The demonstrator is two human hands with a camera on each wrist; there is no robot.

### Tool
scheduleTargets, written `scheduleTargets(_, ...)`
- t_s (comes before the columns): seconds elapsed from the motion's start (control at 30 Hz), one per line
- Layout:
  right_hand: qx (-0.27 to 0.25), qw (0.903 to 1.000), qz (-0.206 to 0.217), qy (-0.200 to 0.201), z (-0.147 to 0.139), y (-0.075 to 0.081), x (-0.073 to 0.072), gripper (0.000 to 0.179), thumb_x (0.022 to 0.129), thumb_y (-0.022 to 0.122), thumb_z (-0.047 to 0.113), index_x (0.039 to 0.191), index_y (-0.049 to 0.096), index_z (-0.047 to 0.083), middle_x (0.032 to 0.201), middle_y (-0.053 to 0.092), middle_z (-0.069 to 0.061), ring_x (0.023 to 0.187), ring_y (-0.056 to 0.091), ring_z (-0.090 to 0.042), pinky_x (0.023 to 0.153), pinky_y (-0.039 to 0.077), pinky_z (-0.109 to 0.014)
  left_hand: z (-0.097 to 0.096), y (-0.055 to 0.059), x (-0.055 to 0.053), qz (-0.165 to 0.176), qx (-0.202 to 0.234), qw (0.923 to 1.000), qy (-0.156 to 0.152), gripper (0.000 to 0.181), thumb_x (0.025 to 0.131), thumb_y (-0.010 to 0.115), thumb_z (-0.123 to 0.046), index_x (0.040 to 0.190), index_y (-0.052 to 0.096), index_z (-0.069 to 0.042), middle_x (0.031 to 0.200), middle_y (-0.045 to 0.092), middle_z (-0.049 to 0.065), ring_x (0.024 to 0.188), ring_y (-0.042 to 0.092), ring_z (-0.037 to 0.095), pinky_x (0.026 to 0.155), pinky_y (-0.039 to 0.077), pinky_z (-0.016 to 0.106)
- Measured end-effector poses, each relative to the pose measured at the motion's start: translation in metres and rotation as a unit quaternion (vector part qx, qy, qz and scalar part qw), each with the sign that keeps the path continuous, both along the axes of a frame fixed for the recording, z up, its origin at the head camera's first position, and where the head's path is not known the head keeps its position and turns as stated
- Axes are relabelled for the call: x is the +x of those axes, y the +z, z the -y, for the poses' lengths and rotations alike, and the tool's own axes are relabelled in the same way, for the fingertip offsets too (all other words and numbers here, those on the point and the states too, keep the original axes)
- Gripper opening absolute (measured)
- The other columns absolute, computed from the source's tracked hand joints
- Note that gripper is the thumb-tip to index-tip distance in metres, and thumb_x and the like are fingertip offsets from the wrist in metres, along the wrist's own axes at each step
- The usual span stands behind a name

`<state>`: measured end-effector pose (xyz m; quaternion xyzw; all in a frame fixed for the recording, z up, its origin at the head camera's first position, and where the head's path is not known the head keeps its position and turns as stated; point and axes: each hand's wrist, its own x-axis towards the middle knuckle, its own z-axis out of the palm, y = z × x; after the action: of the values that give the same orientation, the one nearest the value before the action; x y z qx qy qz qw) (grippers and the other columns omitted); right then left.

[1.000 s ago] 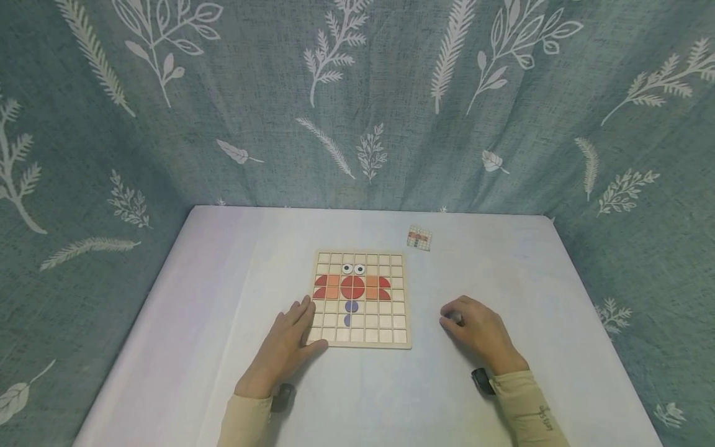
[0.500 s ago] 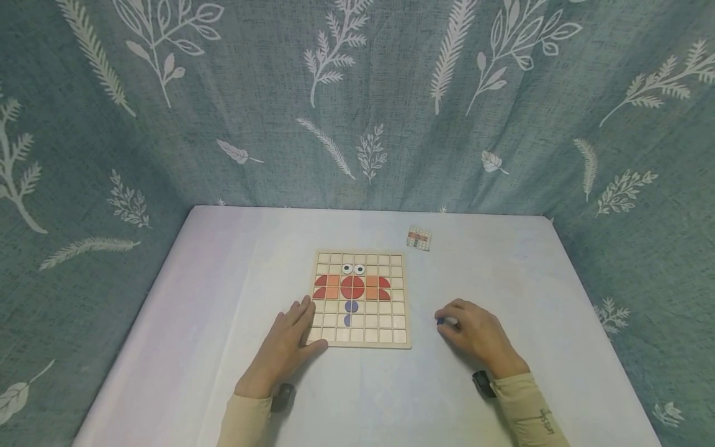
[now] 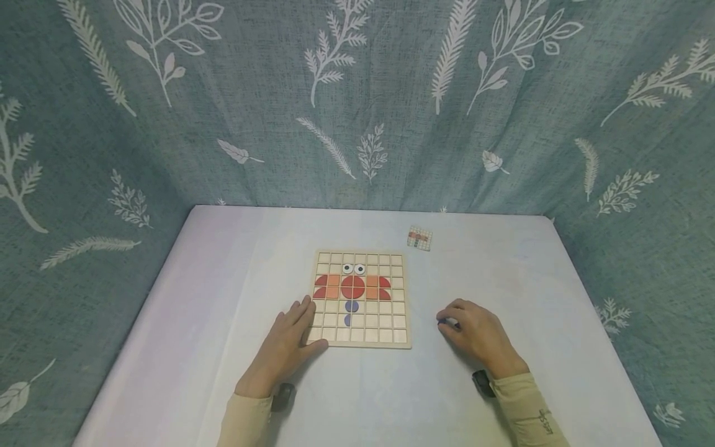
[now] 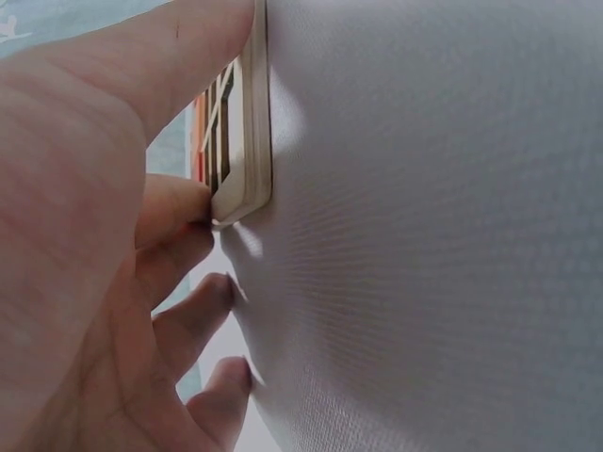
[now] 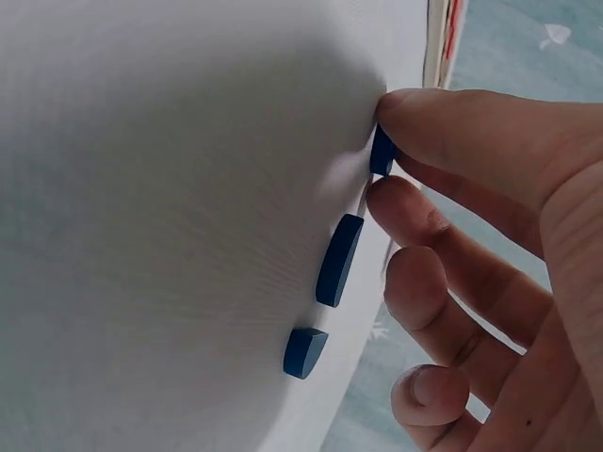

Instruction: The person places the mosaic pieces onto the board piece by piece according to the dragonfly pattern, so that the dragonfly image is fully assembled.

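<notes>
A square wooden grid board (image 3: 385,323) lies on the table with several red, orange and blue tiles and two eye discs (image 3: 354,269) set in it. My left hand (image 3: 282,347) rests against its near left corner, fingers spread along the left edge and thumb at the front edge. To the right of the board, my right hand (image 3: 475,329) pinches a small blue tile (image 5: 381,151) between thumb and index finger, low over the table. Two more blue tiles, one longer (image 5: 339,261) and one stubby (image 5: 305,352), lie beside that hand in the right wrist view; the head view mostly hides them.
A small picture card (image 3: 419,238) with a grid pattern lies beyond the board's far right corner. The white table (image 3: 223,248) backs onto a green leaf-patterned curtain (image 3: 357,124), which also closes off both sides.
My right hand has shifted slightly left and toward me since a second ago, and a blue tile has shown at its fingertips. The left hand and the board have stayed put.
</notes>
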<state>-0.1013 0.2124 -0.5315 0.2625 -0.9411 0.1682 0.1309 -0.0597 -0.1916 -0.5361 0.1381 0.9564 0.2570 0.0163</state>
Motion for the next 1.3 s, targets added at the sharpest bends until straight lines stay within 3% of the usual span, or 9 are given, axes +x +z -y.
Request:
scheduleTargets(0.33, -0.009, 0.9999, -0.005, 0.003, 0.000, -0.001, 0.000, 0.019, 0.075, 0.090, 0.013, 0.090, 0.079, 0.013, 0.091, 0.072, 0.001, 0.079, 0.069, -0.016, 0.067, 0.059, -0.035, -0.001, 0.001, 0.001, -0.001, 0.002, 1.0000, 0.004, 0.085, 0.090, 0.076, -0.040, 0.154, 0.039, 0.001, 0.161, 0.033, 0.019, 0.148, 0.030, 0.041, 0.119, 0.023, 0.062)
scheduleTargets(0.63, -0.072, 0.9927, -0.069, 0.067, 0.005, -0.002, -0.007, 0.020, 0.075, 0.085, 0.009, 0.092, 0.076, 0.013, 0.091, 0.071, 0.003, 0.080, 0.068, -0.013, 0.068, 0.060, -0.034, -0.001, 0.001, 0.000, 0.004, 0.005, 1.0000, 0.000, 0.083, 0.091, 0.075, -0.039, 0.154, 0.038, 0.001, 0.161, 0.034, 0.019, 0.148, 0.029, 0.040, 0.119, 0.023, 0.061)
scheduleTargets(1.07, -0.118, 0.9848, -0.035, 0.122, 0.063, 0.013, -0.010, 0.020, 0.080, 0.084, 0.013, 0.098, 0.076, 0.013, 0.098, 0.071, 0.004, 0.088, 0.067, -0.010, 0.073, 0.059, -0.031, -0.001, 0.001, 0.000, 0.000, 0.001, 1.0000, 0.001, 0.084, 0.091, 0.075, -0.041, 0.153, 0.039, 0.002, 0.161, 0.034, 0.019, 0.148, 0.030, 0.041, 0.119, 0.023, 0.062)
scheduleTargets(1.3, -0.124, 0.9819, -0.030, 0.140, 0.088, 0.014, -0.007, 0.020, 0.080, 0.085, 0.014, 0.098, 0.076, 0.015, 0.100, 0.071, 0.005, 0.088, 0.068, -0.010, 0.078, 0.060, -0.029, -0.001, 0.000, 0.001, -0.001, 0.000, 1.0000, 0.005, 0.084, 0.090, 0.075, -0.041, 0.153, 0.040, 0.002, 0.160, 0.035, 0.020, 0.147, 0.031, 0.041, 0.119, 0.024, 0.062)
